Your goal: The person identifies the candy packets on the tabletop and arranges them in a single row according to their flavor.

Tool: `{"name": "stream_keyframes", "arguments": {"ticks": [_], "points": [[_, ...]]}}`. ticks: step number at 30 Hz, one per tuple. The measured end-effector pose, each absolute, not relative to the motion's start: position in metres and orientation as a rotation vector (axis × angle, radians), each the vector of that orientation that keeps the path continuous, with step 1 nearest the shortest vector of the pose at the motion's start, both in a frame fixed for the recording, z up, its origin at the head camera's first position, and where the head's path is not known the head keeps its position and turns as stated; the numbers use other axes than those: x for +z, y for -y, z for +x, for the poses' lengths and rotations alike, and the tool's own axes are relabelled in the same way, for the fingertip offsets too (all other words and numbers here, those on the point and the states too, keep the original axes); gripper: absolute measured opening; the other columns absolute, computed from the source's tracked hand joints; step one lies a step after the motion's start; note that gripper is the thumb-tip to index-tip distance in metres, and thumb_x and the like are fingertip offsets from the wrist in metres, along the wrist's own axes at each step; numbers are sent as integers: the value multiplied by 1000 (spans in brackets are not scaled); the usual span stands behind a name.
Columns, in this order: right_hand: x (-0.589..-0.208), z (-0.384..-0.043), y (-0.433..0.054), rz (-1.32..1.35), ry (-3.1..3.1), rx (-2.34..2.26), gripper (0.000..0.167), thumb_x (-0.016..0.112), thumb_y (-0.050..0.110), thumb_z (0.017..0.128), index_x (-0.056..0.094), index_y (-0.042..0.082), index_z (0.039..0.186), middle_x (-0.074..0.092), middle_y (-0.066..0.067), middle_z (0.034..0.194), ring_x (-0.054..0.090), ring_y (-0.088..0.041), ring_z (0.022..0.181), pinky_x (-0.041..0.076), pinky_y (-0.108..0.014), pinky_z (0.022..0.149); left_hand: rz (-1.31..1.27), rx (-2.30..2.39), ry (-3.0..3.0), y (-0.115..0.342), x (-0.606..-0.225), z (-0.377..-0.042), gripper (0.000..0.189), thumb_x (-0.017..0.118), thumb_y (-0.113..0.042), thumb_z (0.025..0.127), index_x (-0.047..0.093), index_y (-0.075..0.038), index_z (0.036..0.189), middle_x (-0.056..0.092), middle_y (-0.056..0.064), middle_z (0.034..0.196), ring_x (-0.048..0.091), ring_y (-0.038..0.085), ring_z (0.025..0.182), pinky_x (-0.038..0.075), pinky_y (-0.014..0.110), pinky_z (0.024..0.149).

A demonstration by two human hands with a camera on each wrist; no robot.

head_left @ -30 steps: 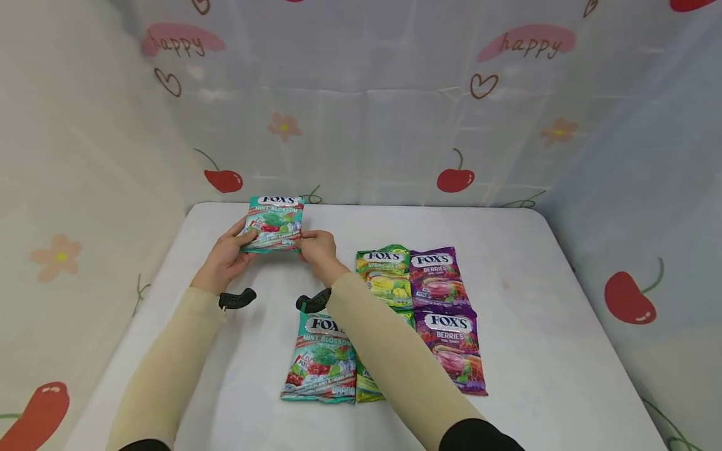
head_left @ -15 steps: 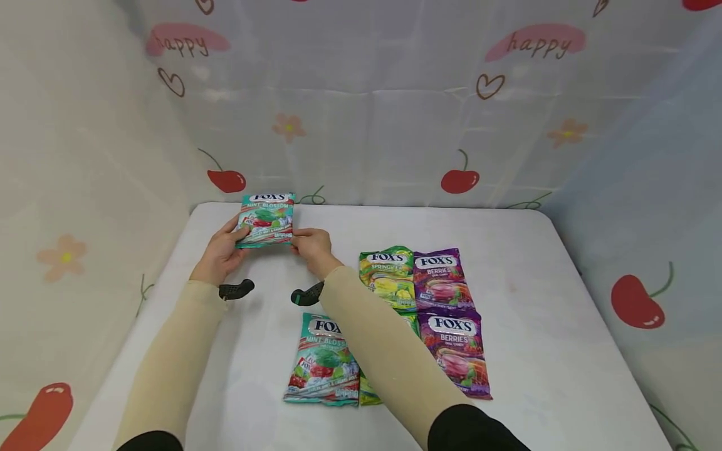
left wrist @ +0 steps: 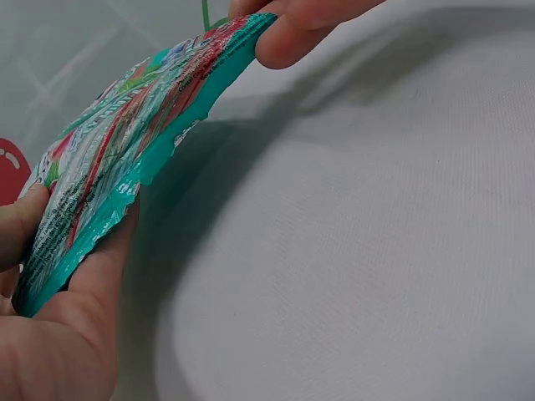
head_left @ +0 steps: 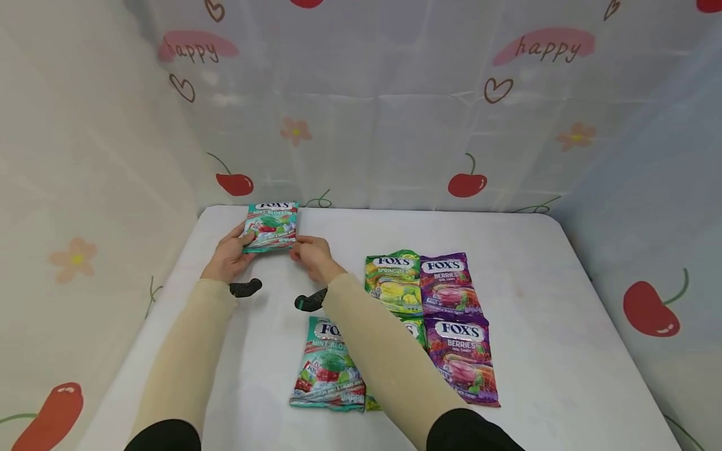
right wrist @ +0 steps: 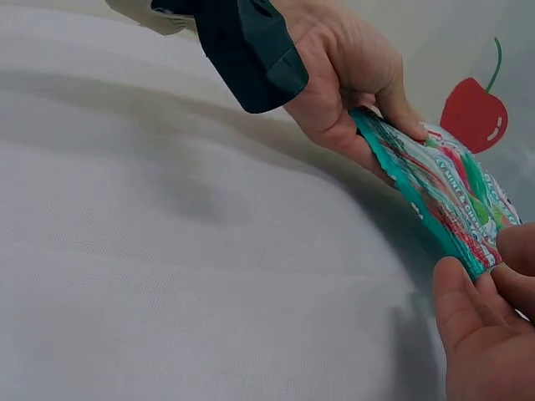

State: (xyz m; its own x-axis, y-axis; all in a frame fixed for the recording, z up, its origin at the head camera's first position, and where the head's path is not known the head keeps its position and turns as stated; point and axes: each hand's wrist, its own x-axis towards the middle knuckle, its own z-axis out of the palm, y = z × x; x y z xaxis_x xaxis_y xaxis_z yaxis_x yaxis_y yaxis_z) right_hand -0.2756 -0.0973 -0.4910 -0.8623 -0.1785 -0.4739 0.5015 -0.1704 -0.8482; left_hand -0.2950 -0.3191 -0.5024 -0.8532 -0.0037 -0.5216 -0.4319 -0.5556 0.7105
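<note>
A turquoise Fox's mint candy bag [head_left: 272, 227] is held face up between both hands at the back left of the table. My left hand [head_left: 227, 258] grips its left edge, thumb on the front and fingers underneath. At the lower right corner, my right hand [head_left: 316, 258] pinches the bag between thumb and fingers. In the left wrist view the bag's near edge [left wrist: 159, 150] is raised over the tabletop, casting a shadow. Another mint bag [head_left: 327, 369] lies nearer the front, partly under the right sleeve in the head view.
Right of that bag lie a green Springtea bag [head_left: 393, 285], a second green bag [head_left: 414, 327] mostly hidden by my right sleeve [head_left: 389, 344], and two purple Berries bags [head_left: 449, 285]. The white table [head_left: 541, 351] is enclosed by printed curtains [head_left: 395, 138].
Both hands have carried the held mint bag a little left across the back of the table, and it now sits slightly lower. The lying bags stay put; the head view has shifted slightly.
</note>
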Motion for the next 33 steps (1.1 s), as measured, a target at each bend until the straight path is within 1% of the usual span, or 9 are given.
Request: {"name": "stream_keyframes", "arguments": {"ticks": [5, 11, 14, 17, 21, 23, 26, 29, 33], "points": [[-497, -275, 98, 376, -1604, -2104, 48, 59, -3, 99, 57, 3, 146, 59, -19, 144, 66, -25, 121, 58, -32, 100, -740, 2439, -1369, 318, -508, -300, 63, 47, -12, 109, 27, -38, 163, 21, -2, 172, 25, 17, 156, 27, 35, 127], [-506, -276, 101, 346, -1576, -2104, 50, 59, -3, 99, 53, 1, 149, 52, -19, 153, 59, -29, 132, 54, -33, 106, -779, 2422, -1433, 315, -515, -303, 61, 45, -13, 109, 27, -36, 163, 22, -1, 172, 26, 16, 156, 28, 34, 127], [-510, -277, 100, 351, -1570, -2106, 51, 59, -3, 99, 51, 0, 149, 49, -19, 155, 57, -30, 135, 53, -34, 108, -814, 2388, -1473, 311, -517, -305, 60, 46, -15, 109, 28, -35, 163, 25, -1, 171, 30, 15, 154, 31, 32, 126], [-511, -277, 99, 351, -1563, -2107, 51, 59, -3, 100, 51, -1, 150, 48, -19, 156, 55, -31, 138, 51, -36, 111, -854, 2318, -1570, 308, -516, -306, 58, 49, -18, 109, 31, -35, 162, 30, 1, 169, 38, 15, 148, 36, 31, 123], [-510, -277, 97, 328, -1560, -2090, 51, 58, -2, 101, 49, 0, 151, 45, -18, 158, 52, -31, 141, 49, -37, 113, -886, 2194, -1755, 304, -511, -307, 56, 51, -21, 109, 33, -31, 162, 37, 4, 165, 46, 14, 139, 41, 31, 120], [-510, -278, 97, 321, -1555, -2080, 51, 58, -1, 101, 49, 1, 151, 45, -17, 159, 51, -31, 142, 49, -36, 113, -887, 2149, -1821, 304, -509, -307, 57, 52, -21, 109, 33, -27, 162, 37, 5, 165, 48, 15, 137, 41, 32, 119], [-508, -278, 95, 314, -1545, -2063, 52, 59, 1, 101, 49, 3, 152, 43, -15, 160, 49, -29, 144, 50, -35, 112, -879, 2087, -1909, 306, -508, -307, 57, 53, -21, 109, 34, -22, 162, 38, 8, 165, 49, 17, 137, 43, 33, 119], [-507, -278, 92, 296, -1538, -2045, 54, 59, 1, 101, 47, 5, 154, 42, -13, 162, 47, -28, 146, 50, -34, 112, -866, 2036, -1980, 309, -508, -306, 56, 52, -24, 109, 35, -20, 162, 37, 7, 165, 46, 19, 140, 43, 34, 119], [-507, -280, 83, 253, -1539, -2026, 57, 58, 0, 101, 43, 5, 156, 42, -12, 163, 43, -26, 149, 48, -34, 114, -850, 1998, -2050, 314, -506, -302, 52, 50, -27, 110, 39, -20, 160, 34, 4, 168, 38, 18, 148, 37, 36, 123]]}}
